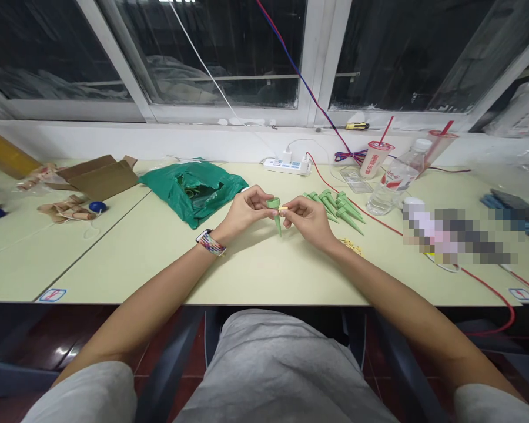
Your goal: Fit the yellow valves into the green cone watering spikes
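As I look down past the grey shirt (286,364), the front edge of the bench (264,279) runs straight across, with a broad stretch of pale top between it and both hands. Over on the right, a red cable (512,311) loops out past that edge. The right forearm (379,276) slants across and partly covers a little heap of yellow pieces (353,246), so I can't count them. Now the grip: the left hand (247,208) pinches a green spike (278,224) between thumb and fingers, cup up, point down; whether that tip touches the bench, I can't tell. The right hand (309,220) has a small yellow piece (283,208) in a narrow pinch, right up at the spike's side near the cup, and I can't see how far the two fit together. Just beside that hand, more green spikes (347,208) lie bunched; past the left one sits a crumpled green bag (171,182), its contents dim. Far right, a pixelated patch (461,235) blots out whatever lies there. Further back stand a water bottle (397,179) and a cup (376,160), then a power strip (286,167) below dark windows (392,53).
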A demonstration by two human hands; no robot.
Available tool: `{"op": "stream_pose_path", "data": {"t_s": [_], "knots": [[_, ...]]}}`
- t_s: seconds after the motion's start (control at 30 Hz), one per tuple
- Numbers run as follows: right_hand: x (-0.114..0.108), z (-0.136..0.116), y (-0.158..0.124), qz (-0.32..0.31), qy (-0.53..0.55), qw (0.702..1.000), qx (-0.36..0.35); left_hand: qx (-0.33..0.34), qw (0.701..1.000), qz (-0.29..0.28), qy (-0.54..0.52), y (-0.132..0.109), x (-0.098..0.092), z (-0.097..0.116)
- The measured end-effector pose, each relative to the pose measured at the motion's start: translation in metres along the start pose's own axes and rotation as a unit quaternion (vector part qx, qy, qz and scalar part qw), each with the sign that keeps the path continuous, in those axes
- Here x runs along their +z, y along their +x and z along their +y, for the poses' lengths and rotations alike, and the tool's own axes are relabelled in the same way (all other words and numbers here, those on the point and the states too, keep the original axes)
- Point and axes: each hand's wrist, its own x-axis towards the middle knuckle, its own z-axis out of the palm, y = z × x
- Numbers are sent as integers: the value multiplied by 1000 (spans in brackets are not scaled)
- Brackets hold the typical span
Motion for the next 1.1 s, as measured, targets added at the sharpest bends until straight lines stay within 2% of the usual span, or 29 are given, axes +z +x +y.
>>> {"op": "stream_pose_path", "data": {"t_s": [0.17, 0.5, 0.9, 0.97, 1.03, 1.1], "knots": [[-2, 2, 2, -9, -8, 1000, -23, -14, 1000, -7, -17, -1, 1, -2], [-1, 6, 2, -1, -9, 1000, -28, -2, 1000, 5, -6, -1, 1, 0], [1, 11, 0, 11, -21, 999, -21, 10, 1000, 10, -14, 2, 2, -10], [0, 9, 2, -2, -15, 1000, -15, 4, 1000, 4, -21, 2, 1, -9], [-7, 4, 6, -40, -23, 999, -4, 5, 1000, 0, -19, 3, 0, -8], [-22, -5, 9, -87, -84, 993, 5, 8, 1000, 0, -15, 3, -1, -8]]}}
